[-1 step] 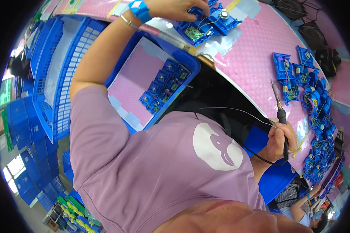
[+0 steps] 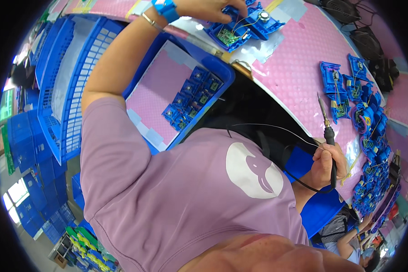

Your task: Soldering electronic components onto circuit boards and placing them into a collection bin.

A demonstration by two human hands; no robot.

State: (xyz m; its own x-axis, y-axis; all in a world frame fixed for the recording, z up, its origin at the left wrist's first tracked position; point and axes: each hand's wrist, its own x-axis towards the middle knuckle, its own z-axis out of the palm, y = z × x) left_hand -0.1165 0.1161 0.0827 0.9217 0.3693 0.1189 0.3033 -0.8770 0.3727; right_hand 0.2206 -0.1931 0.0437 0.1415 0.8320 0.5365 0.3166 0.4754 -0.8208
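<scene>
At the top edge, my left hand [image 2: 206,10], with a blue strap on the wrist, has its fingers closed on the edge of an opened blue plastic casing [image 2: 247,41]. A green circuit board [image 2: 226,36], a round metal part [image 2: 264,17] and thin wires show inside it. The casing lies on the pink table, partly hidden by my fingers. Off to the right, my right hand [image 2: 327,162] grips a soldering iron [image 2: 328,134], its tip up and away from the casing. A thin silvery wire [image 2: 276,126] also runs into this hand.
More opened blue casings [image 2: 334,86] lie on the pink table [image 2: 285,68] at right, beside a dense heap of them [image 2: 371,177]. A blue bin [image 2: 224,72] below my left arm bears a pink board with several casings. Blue crates [image 2: 88,68] stand at left. Another person's arm [image 2: 347,245] shows lower right.
</scene>
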